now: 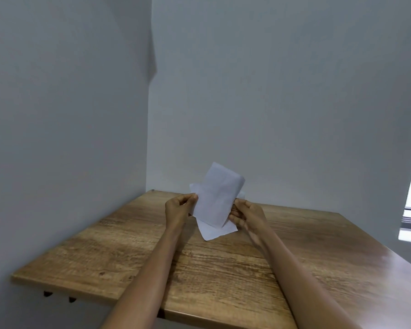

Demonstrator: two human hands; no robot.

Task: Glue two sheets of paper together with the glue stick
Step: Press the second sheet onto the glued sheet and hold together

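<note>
Both hands hold the two paper sheets (217, 200) up above the counter (223, 269). Left hand (178, 210) pinches the left edge, right hand (247, 216) grips the right. Sheets overlap, askew. No glue stick visible; whether they are bonded can't be told.

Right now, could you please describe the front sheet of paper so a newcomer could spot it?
Above the wooden table in the corner, both hands hold white paper. The front sheet stands nearly upright between the left hand and right hand. Unlike the back sheet peeking out below, it faces the camera fully.
</note>
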